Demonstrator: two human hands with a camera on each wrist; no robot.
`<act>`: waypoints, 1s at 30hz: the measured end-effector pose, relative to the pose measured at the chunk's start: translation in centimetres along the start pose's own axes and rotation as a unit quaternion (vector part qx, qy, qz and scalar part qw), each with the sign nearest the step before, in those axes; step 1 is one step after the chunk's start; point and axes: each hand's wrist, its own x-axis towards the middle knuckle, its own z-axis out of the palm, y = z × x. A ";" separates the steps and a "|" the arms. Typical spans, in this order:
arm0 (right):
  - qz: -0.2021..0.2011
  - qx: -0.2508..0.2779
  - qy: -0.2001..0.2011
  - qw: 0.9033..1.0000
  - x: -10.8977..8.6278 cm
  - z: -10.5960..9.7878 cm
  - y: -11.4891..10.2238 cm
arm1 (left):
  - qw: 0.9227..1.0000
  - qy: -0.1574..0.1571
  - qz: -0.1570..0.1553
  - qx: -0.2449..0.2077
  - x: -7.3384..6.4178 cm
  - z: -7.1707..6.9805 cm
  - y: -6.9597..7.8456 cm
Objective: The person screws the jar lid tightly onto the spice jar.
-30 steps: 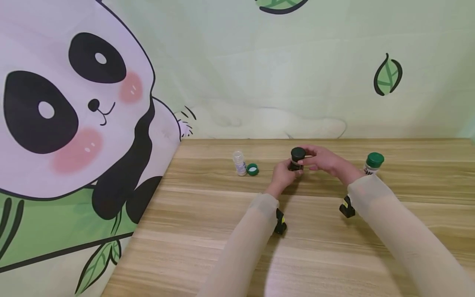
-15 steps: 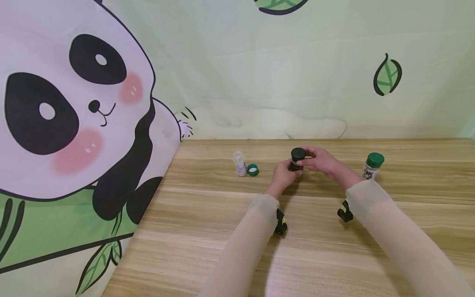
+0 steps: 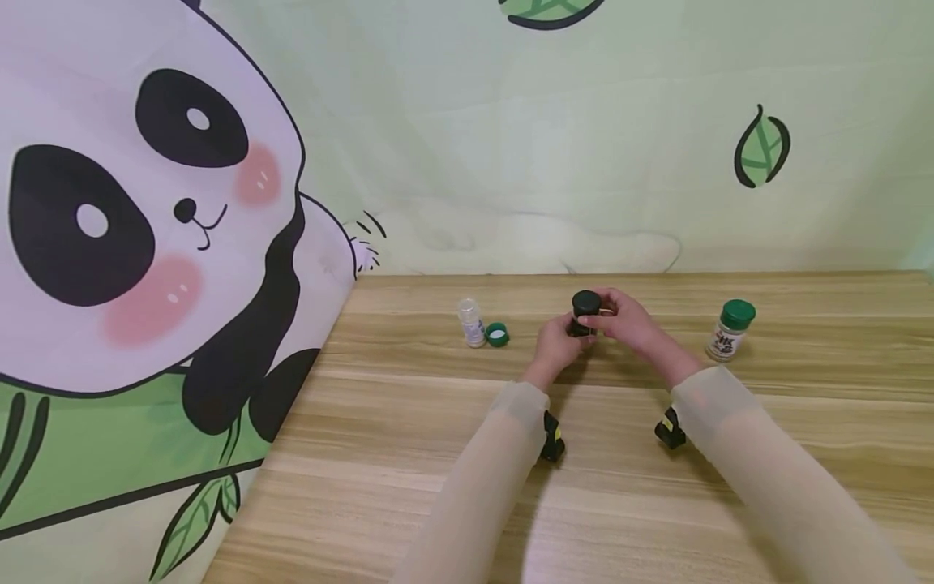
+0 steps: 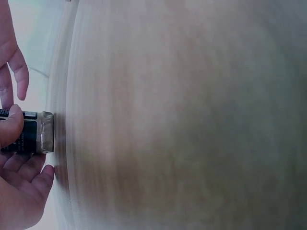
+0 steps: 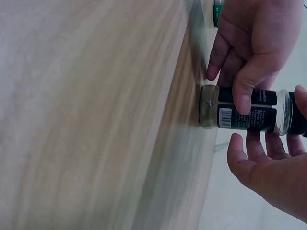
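Note:
A spice jar (image 5: 247,112) with a dark label, clear neck and black cap (image 3: 586,300) stands upright near the table's back. My left hand (image 3: 558,345) grips its body, thumb across the label and fingers behind; the right wrist view shows this hand (image 5: 259,43) at the top. My right hand (image 3: 627,320) holds the jar's top, with its thumb at the black cap and its fingers curled along the far side. In the left wrist view, my left hand (image 4: 21,191) appears below the jar (image 4: 29,132) and my right hand (image 4: 7,52) above it.
Left of the hands, a clear little bottle (image 3: 471,324) stands uncapped beside a green cap (image 3: 498,334) lying upturned. A green-capped shaker (image 3: 728,332) stands to the right. Behind the wooden table (image 3: 409,454) hangs a panda-printed backdrop (image 3: 584,146).
My right wrist and forearm have shifted left and toward me, uncovering the green-capped shaker. The right thumb has slid left across the jar's top. My left hand and the jar have stayed in place.

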 end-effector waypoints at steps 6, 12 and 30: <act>-0.005 -0.003 0.018 1.000 0.1 0.4 0.2 | 1.000 0.004 0.003 0.002 0.1 0.1 -0.1; -0.006 -0.001 0.024 1.000 0.1 0.5 0.4 | 1.000 0.003 0.000 0.000 0.1 0.1 -0.1; 0.005 0.019 0.061 0.998 -0.2 1.2 0.3 | 1.000 0.006 0.010 0.008 0.1 0.0 0.0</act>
